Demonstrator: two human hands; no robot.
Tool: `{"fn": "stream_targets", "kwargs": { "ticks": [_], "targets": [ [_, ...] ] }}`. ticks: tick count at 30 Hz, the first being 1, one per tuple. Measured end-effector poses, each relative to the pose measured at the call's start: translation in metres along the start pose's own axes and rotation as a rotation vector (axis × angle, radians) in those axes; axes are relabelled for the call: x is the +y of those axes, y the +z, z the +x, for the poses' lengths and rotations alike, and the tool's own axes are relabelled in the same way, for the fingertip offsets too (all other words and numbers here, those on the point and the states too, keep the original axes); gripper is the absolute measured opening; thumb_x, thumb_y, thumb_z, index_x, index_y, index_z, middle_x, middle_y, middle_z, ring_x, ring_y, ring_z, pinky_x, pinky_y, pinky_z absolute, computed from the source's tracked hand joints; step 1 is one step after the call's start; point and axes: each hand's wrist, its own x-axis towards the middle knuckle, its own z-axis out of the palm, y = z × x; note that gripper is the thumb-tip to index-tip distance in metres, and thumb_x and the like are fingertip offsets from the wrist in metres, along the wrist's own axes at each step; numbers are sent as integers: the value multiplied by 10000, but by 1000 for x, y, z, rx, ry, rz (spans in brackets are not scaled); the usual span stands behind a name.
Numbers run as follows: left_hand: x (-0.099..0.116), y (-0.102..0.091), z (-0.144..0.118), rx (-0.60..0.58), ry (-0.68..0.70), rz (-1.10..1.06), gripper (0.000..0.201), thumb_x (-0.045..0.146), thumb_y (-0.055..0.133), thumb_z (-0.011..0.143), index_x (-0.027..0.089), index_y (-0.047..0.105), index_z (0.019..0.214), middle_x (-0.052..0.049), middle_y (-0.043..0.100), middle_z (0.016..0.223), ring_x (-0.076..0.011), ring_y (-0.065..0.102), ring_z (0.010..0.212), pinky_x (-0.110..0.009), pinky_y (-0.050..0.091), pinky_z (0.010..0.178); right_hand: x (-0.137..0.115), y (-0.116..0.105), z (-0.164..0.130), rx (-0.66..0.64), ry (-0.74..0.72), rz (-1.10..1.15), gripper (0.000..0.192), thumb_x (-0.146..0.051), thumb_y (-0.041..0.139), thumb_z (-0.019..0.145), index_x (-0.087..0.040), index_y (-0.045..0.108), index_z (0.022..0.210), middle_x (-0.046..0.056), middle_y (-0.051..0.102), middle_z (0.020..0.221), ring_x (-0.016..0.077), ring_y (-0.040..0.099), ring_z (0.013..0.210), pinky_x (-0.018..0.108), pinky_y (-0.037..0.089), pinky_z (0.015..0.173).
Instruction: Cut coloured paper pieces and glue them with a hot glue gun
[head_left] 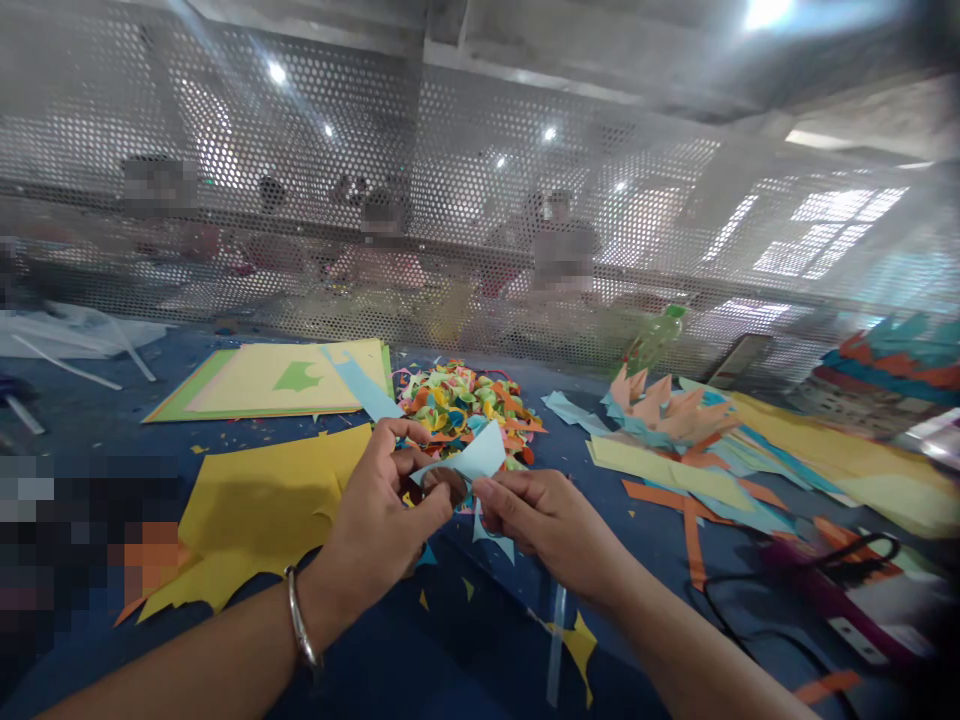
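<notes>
Both the left hand (382,500) and the right hand (544,520) pinch a light blue paper piece (472,460), which is thin and could tear if the pinching fingers pull apart.

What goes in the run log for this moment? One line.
left hand: holds brown disc | right hand: pinches light blue paper piece | behind: scrap pile | left: yellow sheet
</notes>
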Motion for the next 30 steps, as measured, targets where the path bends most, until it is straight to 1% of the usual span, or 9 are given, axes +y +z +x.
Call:
{"fn": "stream_targets", "kwargs": {
  "ticks": [5, 9, 14, 18, 22, 27, 30],
  "targets": [
    [1, 0, 1, -39, -26, 6, 375, 142, 594, 726, 239, 358, 1001, 49, 567, 695, -91, 507, 542, -193, 355, 485, 2, -1, 0, 0, -8, -39, 475, -562, 445, 867, -176, 492, 593, -51, 335, 517, 72, 260, 432, 223, 213, 404],
    [2, 0, 0, -35, -27, 20, 374, 148, 595, 728, 235, 360, 1006, 28, 599, 715, -83, 486, 522, -194, 345, 473, 2, -2, -1, -17, 1, -60, 476, -571, 436, 867, -180, 480, 598, -57, 316, 514, 75, 260, 434, 225, 212, 413],
    [0, -1, 1, -80, -42, -26, 412, 148, 614, 720, 226, 350, 1026, 16, 608, 721, -85, 499, 532, -199, 359, 484, -1, -2, -1, -22, -5, -69, 476, -566, 424, 873, -181, 477, 599, -55, 325, 517, 77, 264, 437, 231, 214, 423],
    [0, -2, 1, -105, -52, -29, 413, 162, 620, 725, 224, 347, 1029, 17, 607, 722, -72, 467, 505, -191, 331, 459, -2, -4, -1, -18, -22, -112, 475, -548, 419, 881, -181, 469, 584, -58, 304, 504, 81, 256, 444, 232, 197, 418],
    [1, -2, 1, -134, -49, -20, 413, 163, 612, 740, 227, 342, 1046, 19, 608, 741, -74, 473, 520, -192, 336, 471, -1, -4, -1, -17, -34, -122, 466, -533, 424, 884, -183, 474, 581, -61, 278, 494, 85, 245, 446, 239, 179, 416],
    [0, -2, 1, -166, -38, 40, 399, 135, 588, 757, 235, 343, 1056, 44, 588, 709, -59, 425, 499, -181, 311, 459, 0, -3, -1, -19, -8, -118, 470, -552, 431, 875, -188, 463, 580, -58, 284, 502, 87, 244, 444, 244, 175, 418],
    [-2, -2, 0, -171, -29, 52, 405, 112, 576, 749, 236, 346, 1059, 47, 583, 703, -56, 410, 487, -179, 298, 447, 0, -2, 0, -9, 18, -72, 484, -575, 422, 872, -190, 460, 582, -57, 300, 508, 82, 239, 431, 245, 172, 412]
  ]
}}
